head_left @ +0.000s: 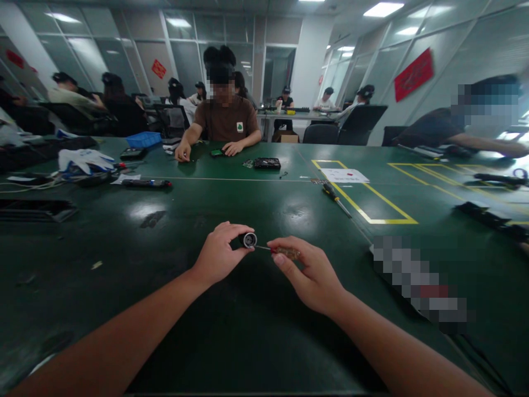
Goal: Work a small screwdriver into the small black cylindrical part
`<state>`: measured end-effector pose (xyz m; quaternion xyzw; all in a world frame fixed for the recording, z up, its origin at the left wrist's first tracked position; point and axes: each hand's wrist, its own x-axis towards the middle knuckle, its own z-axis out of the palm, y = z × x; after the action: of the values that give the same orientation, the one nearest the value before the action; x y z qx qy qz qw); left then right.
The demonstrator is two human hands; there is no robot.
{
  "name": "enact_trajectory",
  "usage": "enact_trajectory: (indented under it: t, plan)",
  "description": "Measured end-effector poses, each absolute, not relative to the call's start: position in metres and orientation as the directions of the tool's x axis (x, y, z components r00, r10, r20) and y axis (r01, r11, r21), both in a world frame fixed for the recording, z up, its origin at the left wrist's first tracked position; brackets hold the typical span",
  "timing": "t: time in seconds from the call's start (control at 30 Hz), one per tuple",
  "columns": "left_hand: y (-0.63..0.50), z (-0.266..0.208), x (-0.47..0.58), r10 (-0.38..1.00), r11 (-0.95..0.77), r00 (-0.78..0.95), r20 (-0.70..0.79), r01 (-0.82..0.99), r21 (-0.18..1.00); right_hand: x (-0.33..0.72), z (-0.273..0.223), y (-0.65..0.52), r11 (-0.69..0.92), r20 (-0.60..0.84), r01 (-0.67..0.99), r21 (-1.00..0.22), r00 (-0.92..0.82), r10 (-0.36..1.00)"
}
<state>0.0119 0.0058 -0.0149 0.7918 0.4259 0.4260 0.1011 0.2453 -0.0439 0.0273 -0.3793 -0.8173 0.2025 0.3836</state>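
Above the tabletop [173, 353], the left hand [219, 256] has a round part [249, 239] in its grip; the right hand [316, 273] holds a screwdriver [288, 253], tip at the rim. Work seems unfinished; what remains is unclear.

The person's slim, bare left hand [217, 253] joins a bare, smooth-contoured left forearm [136, 328] at an uncovered left wrist [196, 280]. The bare right hand [312, 273] has a rounded back and a tapered thumb [289, 270]; its uncovered right wrist [339, 300] leads into a bare right forearm [397, 347]. Both forearms are slender, narrow toward the wrists and look broader near the picture's edges. Nail detail is too small to tell.
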Motion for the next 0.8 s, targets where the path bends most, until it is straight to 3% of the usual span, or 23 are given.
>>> enact_trajectory:
  t: [0.3, 0.8]
  plan:
    - [0.0049, -0.0110, 0.0094, 0.795, -0.573, 0.229, 0.562, 0.589, 0.570, 0.2475, 0.0275, -0.0457, 0.592, 0.513, 0.503, -0.630, -0.303, 0.803]
    - [0.0074, -0.0137, 0.0079, 0.751, -0.620, 0.293, 0.592, 0.620, 0.481, 0.2416, 0.0275, -0.0440, 0.638, 0.439, 0.527, -0.562, -0.463, 0.770]
